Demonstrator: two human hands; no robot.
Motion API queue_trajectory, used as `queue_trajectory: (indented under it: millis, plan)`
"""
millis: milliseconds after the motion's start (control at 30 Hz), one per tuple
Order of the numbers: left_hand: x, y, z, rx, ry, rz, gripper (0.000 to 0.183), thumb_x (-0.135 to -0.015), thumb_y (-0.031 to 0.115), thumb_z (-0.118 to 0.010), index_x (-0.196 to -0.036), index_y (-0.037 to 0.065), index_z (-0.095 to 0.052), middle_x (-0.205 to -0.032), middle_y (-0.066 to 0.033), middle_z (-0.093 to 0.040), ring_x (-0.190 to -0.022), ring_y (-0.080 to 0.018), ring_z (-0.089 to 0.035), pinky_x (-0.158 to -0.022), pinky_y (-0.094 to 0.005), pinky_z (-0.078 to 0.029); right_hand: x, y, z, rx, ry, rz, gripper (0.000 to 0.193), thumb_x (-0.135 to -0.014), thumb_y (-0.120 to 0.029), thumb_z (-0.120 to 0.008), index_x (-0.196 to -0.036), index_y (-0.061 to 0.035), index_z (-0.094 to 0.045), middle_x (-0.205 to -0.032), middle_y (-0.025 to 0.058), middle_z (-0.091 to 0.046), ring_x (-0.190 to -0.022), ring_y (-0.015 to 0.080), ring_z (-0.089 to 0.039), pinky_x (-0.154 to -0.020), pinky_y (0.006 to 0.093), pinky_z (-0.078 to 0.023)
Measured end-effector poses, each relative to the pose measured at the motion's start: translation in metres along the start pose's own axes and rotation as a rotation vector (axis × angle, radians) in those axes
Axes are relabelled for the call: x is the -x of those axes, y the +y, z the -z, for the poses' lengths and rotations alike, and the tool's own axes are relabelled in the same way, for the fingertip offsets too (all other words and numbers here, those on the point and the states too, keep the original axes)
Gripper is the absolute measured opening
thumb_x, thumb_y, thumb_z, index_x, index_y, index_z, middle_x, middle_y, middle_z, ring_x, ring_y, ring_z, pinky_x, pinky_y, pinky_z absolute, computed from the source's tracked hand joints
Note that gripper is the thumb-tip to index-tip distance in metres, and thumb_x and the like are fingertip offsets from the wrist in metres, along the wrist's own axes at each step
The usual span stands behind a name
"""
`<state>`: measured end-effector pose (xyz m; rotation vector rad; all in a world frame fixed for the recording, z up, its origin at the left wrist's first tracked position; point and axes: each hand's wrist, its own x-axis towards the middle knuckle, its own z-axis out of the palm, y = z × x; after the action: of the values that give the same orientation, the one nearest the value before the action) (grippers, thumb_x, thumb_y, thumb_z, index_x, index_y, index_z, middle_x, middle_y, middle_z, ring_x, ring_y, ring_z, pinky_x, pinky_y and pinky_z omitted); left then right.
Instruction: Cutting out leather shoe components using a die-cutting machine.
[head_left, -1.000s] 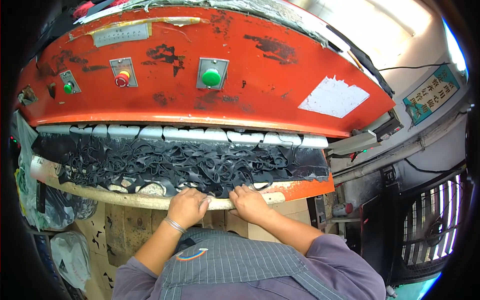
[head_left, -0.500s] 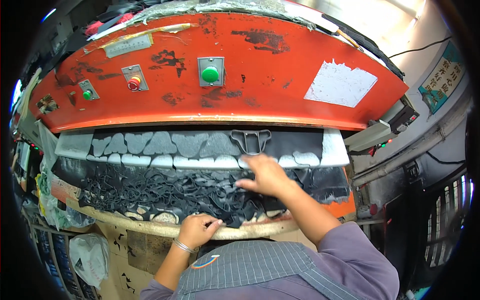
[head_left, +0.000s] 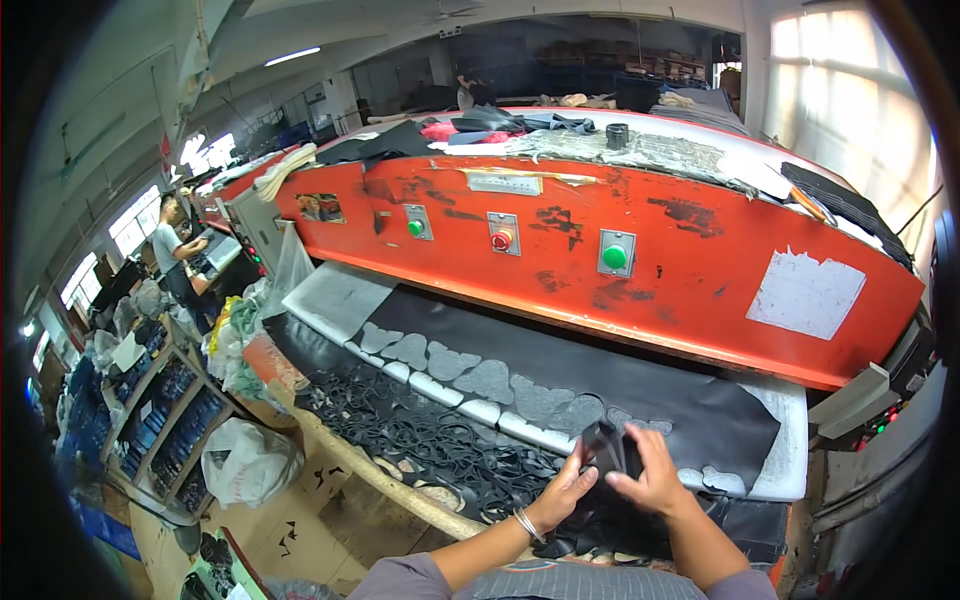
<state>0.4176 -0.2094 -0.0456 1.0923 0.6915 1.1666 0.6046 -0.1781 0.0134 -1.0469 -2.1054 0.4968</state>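
Observation:
My left hand (head_left: 562,494) and my right hand (head_left: 657,478) are raised close together over the right part of the work surface. Between them they grip a dark grey cutting die (head_left: 604,447), tilted on edge; fingers and blur hide part of its outline. Behind it a black leather-like sheet (head_left: 680,375) lies on a white cutting board (head_left: 340,292). A row of shaped cut-outs in the sheet (head_left: 485,381) shows the pale board through it. Tangled black scraps (head_left: 440,435) lie along the near side, left of my hands.
A red press beam (head_left: 690,310) with green buttons (head_left: 614,257) and a red button (head_left: 501,240) spans the far side. The bench's pale curved rim (head_left: 370,473) runs nearest me. Left are a rack (head_left: 165,425), a white bag (head_left: 250,460) and a distant person (head_left: 172,245).
The view has swung left and up. The cutting die has left the sheet and is between my hands. My left hand has come off the bench rim to join my right.

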Motion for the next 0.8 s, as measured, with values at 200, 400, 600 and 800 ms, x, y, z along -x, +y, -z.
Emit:
queue_trajectory:
  millis: [200,400,600,800]
  plan:
    - [0.042,0.021,-0.011,0.065,-0.081,-0.068,0.043,-0.096,0.024,-0.057,-0.132,0.003,-0.044,-0.115,-0.0031,-0.052,-0.107,-0.0108,-0.050,-0.095,-0.0271,-0.040,0.037,-0.011,-0.006,-0.522,-0.410,-0.116,0.050,-0.085,-0.032,-0.069,-0.122,-0.0006,-0.056,-0.117,0.0163,-0.057,-0.113,0.0294,-0.054,-0.097,0.0382,-0.041]
    - [0.075,0.028,-0.026,-0.502,-0.078,-0.320,0.046,-0.085,0.025,-0.072,-0.121,0.002,-0.056,-0.118,-0.0100,-0.056,-0.115,-0.0225,-0.050,-0.101,-0.0353,-0.037,0.062,-0.025,-0.024,-0.422,-0.366,-0.095,0.034,-0.074,-0.016,-0.076,-0.105,-0.0053,-0.067,-0.100,0.0105,-0.066,-0.092,0.0239,-0.064,-0.081,0.0339,-0.050]
    - [0.102,0.024,-0.031,-0.344,0.034,-0.046,0.062,-0.084,0.030,-0.073,-0.133,0.003,-0.047,-0.127,-0.0087,-0.054,-0.116,-0.0167,-0.050,-0.100,-0.0316,-0.040,0.070,-0.040,-0.042,-0.443,-0.341,-0.218,0.031,-0.069,-0.015,-0.077,-0.099,-0.0066,-0.070,-0.085,0.0085,-0.070,-0.075,0.0169,-0.066,-0.070,0.0309,-0.052]
    - [0.129,0.007,-0.009,-0.014,-0.012,0.003,0.051,-0.096,0.018,-0.057,-0.142,0.003,-0.040,-0.123,-0.0041,-0.058,-0.112,-0.0095,-0.050,-0.100,-0.0261,-0.038,0.075,-0.008,-0.052,-0.599,-0.632,-0.305,0.029,-0.072,-0.003,-0.071,-0.102,-0.0031,-0.068,-0.088,0.0037,-0.067,-0.076,0.0118,-0.061,-0.069,0.0291,-0.050]
